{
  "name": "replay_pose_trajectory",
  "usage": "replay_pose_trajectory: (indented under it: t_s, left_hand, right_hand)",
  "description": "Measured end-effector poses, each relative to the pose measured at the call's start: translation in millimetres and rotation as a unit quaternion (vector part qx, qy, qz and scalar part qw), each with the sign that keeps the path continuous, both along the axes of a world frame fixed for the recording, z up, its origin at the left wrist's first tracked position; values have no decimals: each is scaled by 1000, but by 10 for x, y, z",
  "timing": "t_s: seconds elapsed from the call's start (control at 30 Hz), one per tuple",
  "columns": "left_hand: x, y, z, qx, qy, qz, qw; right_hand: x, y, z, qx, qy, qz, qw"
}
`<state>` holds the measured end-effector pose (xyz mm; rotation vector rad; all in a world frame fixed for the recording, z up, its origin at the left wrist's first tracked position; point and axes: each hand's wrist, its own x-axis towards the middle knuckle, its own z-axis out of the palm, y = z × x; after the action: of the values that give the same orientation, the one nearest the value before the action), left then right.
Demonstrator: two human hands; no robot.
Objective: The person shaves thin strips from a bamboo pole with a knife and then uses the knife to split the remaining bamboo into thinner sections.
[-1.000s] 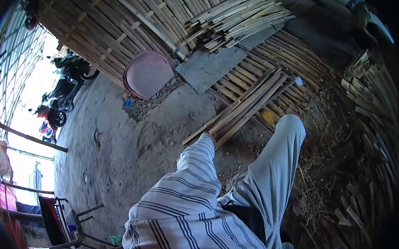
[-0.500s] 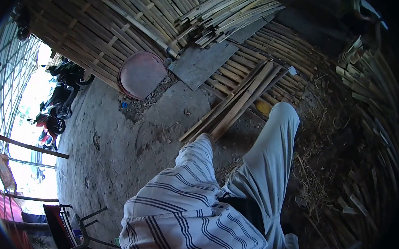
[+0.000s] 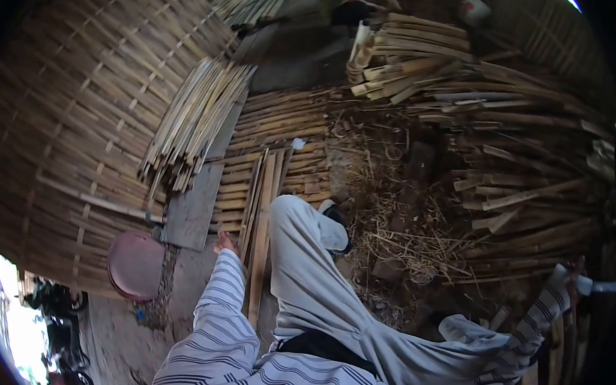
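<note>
My left hand [image 3: 225,244] is stretched forward just left of a few long, flat bamboo strips [image 3: 261,227]. It looks open, with nothing visible in it. Those strips lie lengthwise beside my left knee, across the bamboo slats [image 3: 276,127]. At the far right edge, my right hand [image 3: 576,280] is closed around a knife-like tool with a flat, pale blade [image 3: 605,287] pointing right. That side is dim, so the tool's exact form is hard to make out.
Split bamboo is heaped along the right [image 3: 533,179]. Shavings [image 3: 403,243] litter the ground beside my leg. A strip bundle [image 3: 194,122] leans near the woven wall [image 3: 72,136], above a reddish round lid-like disc [image 3: 136,266]. Another person [image 3: 342,3] is at the back.
The view has swung right, bringing the bamboo heap and my right hand with its tool into sight. My left hand has come off the strips and now sits beside them.
</note>
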<state>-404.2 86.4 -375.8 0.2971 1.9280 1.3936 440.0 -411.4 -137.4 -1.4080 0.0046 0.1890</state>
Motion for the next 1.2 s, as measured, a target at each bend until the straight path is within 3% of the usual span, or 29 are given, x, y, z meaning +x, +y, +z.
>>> replay_pose_trajectory:
  t_s: [0.17,0.27,0.3,0.33,0.47,0.5,0.53,0.57,0.6,0.7,0.77,0.87,0.97,1.07,1.17,1.2]
  left_hand:
    - [662,566,524,3,-28,-2,1000]
    - [1670,514,1264,282,191,-59,938]
    - [1883,562,1545,72,63,-97,991]
    - [2073,671,1602,70,59,-106,990]
    - [3239,827,1751,251,102,-146,951]
    - [3526,760,1899,137,46,-204,968]
    - [3865,760,1822,149,56,-250,955]
    - [4078,415,2141,193,105,-329,918]
    - [4321,416,1899,263,174,-366,875]
    - [4555,-34,1890,221,99,-548,801]
    - [4667,-129,1521,252,81,-566,781]
    - [4491,-384,1590,110,90,-634,760]
    - [4496,-451,1178,134,238,-620,735]
    - [4509,-673,1413,58,220,-595,771]
    - [4692,-853,1515,43,368,-604,706]
    - [4776,-869,1385,63,368,-623,687]
  right_hand:
    - [26,-60,-143,14,17,2,1000]
    - [-127,233,-352,-3,43,45,998]
    - [-210,355,-443,-13,56,66,996]
    - [-349,475,-545,-28,69,92,993]
    - [-815,995,-867,-71,125,184,972]
    - [-919,1105,-919,-80,135,202,967]
    - [-1009,1176,-962,-90,143,218,961]
    - [-1075,1223,-999,-100,151,228,957]
    - [-1130,1271,-1027,-105,155,240,953]
    - [-1222,1339,-1102,-119,166,261,943]
    - [-1265,1372,-1137,-122,172,272,939]
    - [-1268,1383,-1169,-132,179,280,934]
    - [-1227,1388,-1201,-137,184,285,931]
    - [-1162,1333,-1242,-144,187,286,929]
    - [-1093,1247,-1300,-150,193,285,927]
    - [-1096,1222,-1309,-150,196,282,927]
